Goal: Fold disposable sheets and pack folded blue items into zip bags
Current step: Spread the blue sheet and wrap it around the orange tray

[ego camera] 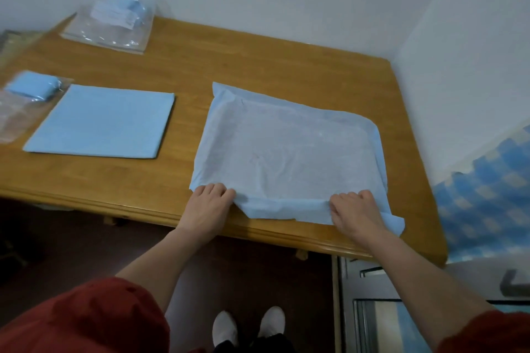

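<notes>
A pale blue disposable sheet (289, 149) lies spread on the right half of the wooden table (235, 66), white padded side up with blue borders. My left hand (208, 206) pinches its near left corner and my right hand (355, 213) pinches its near edge further right, where the blue border is turned up a little. A flat folded blue sheet (100, 122) rests to the left. At the far left a small folded blue item (30, 86) sits inside a clear zip bag (17, 114).
A pile of clear zip bags (109, 28) with a blue item and a white label lies at the back left by the wall. White walls bound the table at back and right. A blue checked cloth (484, 198) is at the right.
</notes>
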